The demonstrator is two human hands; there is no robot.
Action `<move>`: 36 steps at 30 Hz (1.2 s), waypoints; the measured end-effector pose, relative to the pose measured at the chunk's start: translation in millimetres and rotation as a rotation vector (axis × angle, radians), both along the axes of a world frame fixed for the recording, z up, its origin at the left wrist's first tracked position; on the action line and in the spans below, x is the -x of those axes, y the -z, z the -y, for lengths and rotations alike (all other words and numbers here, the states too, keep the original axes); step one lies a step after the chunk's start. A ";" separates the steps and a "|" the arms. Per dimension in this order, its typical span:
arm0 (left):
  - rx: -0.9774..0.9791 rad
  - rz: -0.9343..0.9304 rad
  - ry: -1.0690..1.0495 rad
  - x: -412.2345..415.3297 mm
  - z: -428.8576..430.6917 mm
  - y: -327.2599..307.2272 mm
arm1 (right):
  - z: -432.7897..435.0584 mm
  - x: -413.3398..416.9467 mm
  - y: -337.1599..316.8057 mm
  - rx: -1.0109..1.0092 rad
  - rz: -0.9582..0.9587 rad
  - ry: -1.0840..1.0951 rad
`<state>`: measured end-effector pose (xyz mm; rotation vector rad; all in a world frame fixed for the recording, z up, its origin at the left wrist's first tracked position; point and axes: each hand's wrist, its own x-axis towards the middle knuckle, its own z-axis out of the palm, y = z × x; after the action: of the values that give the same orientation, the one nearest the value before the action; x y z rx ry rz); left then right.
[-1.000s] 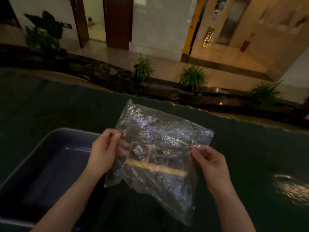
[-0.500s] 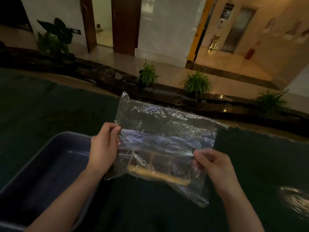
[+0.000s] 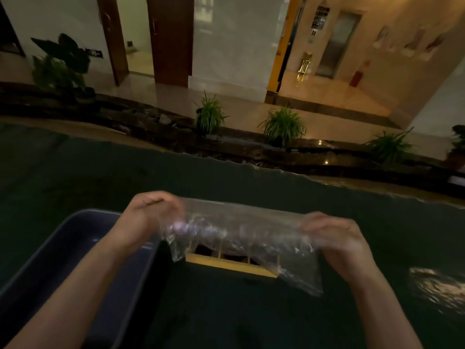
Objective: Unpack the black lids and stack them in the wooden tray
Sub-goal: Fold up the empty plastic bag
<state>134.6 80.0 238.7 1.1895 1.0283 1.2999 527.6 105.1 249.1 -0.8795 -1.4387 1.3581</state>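
I hold a clear, crinkled plastic bag [image 3: 241,230] stretched between both hands, low over the dark table. My left hand [image 3: 148,217] grips its left end and my right hand [image 3: 334,238] grips its right end. Beneath and behind the bag stands the wooden tray [image 3: 231,266], a light wood frame with thin dividers; only its front rail and some slats show. Dark shapes sit between the slats, too dim to identify as black lids.
A dark blue plastic bin [image 3: 75,260] stands at the left, under my left forearm. The table carries a dark green cover [image 3: 226,311]. A shiny crumpled patch [image 3: 437,285] lies at the right. Potted plants [image 3: 281,127] line a ledge beyond the table's far edge.
The bag was held upright in front of me; both hands have lowered it and tipped it flat over the wooden tray. The view has tilted up a little.
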 end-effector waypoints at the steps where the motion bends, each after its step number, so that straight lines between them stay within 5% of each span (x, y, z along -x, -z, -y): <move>1: 0.030 0.030 -0.009 1.1 -1.1 0.2 | -0.7 -1.3 -0.6 0.018 0.000 0.001; 4: 0.042 0.175 0.116 3.0 -2.4 2.8 | 0.7 3.0 -5.2 0.025 0.074 0.058; 7: 0.010 -0.010 0.184 3.8 -4.0 10.8 | 2.7 12.4 -7.1 -0.064 0.284 0.160; 12: -0.030 -0.095 -0.002 7.5 -18.0 11.9 | 4.5 13.8 -6.2 -0.049 0.223 0.217; 23: -0.173 -0.282 0.162 -13.9 -48.0 -31.7 | -6.1 68.3 -27.8 -0.033 0.713 -0.377; 27: -0.015 0.044 -0.039 -21.8 -49.0 -34.2 | -7.2 89.4 -8.9 -0.041 0.510 -0.088; 30: 0.231 0.245 0.091 -34.8 -32.5 -8.5 | -3.8 99.3 1.9 -0.001 0.331 0.059; 33: 0.347 0.201 0.304 -57.4 -13.9 15.2 | -0.2 109.1 6.8 0.032 0.278 0.102; 36: 0.356 0.080 0.176 -70.5 -11.1 24.7 | 1.3 112.2 9.5 0.054 0.263 0.139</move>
<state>205.1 91.1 213.9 0.9260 1.0216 0.9704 415.4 103.7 239.6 -1.2064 -1.5114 1.2155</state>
